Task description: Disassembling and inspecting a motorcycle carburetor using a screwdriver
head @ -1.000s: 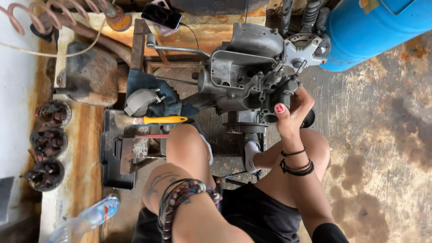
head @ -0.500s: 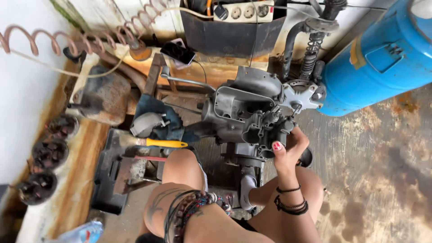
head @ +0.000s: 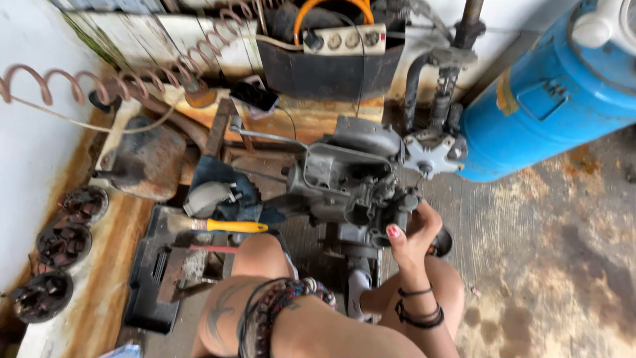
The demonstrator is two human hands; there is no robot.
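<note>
Nearest the camera, across the person's lap, the left hand (head: 265, 315) shows only as a beaded wrist and forearm, so whether it is open or closed cannot be told. Just beyond, the right hand (head: 412, 233) is closed around the dark carburettor (head: 391, 207) on the right side of the grey engine (head: 348, 179), which stands between the knees on the floor. Farther off lie a yellow-handled brush (head: 222, 225) and a blue tank (head: 550, 106); the step likely goes best with a steady, square grip and the engine braced, since small fittings strip easily.
</note>
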